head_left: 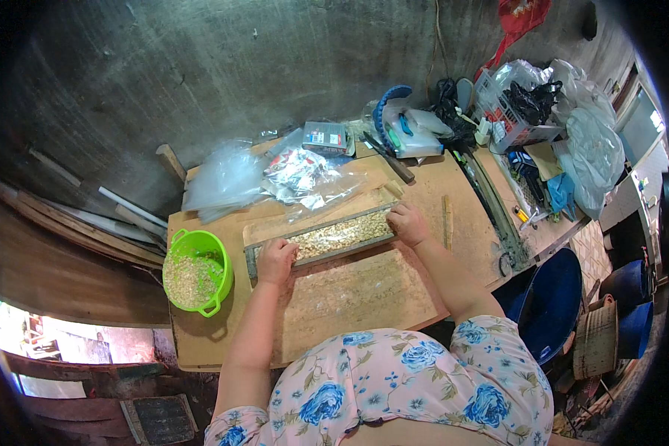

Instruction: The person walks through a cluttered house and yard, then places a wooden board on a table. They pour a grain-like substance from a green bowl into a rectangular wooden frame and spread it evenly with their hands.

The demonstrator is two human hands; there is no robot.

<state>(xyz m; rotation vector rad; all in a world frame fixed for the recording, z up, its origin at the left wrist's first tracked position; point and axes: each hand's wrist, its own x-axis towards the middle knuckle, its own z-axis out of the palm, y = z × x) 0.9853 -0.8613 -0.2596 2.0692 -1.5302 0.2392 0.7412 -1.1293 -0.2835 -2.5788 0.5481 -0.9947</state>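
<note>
A long, narrow rectangular frame (321,255) with dark sides lies slantwise on a wooden board. Pale chopped pieces (342,236), perhaps nuts, fill it in a layer. My left hand (276,262) is closed at the frame's left end, fingers curled over its inner edge. At the right end my right hand (408,223) is closed on the frame's rim. To the left stands a bright green basin (217,299) with handles, partly filled with the same pale pieces. The board (349,301) in front of me carries scattered crumbs.
Clear plastic bags (227,178) and a crumpled silvery bag (301,171) lie behind the frame, near a long knife (390,160). A grey crate (524,134) heaped with bags stands at the back right. Scissors (505,263) rest by the right edge; blue tubs (554,305) stand below.
</note>
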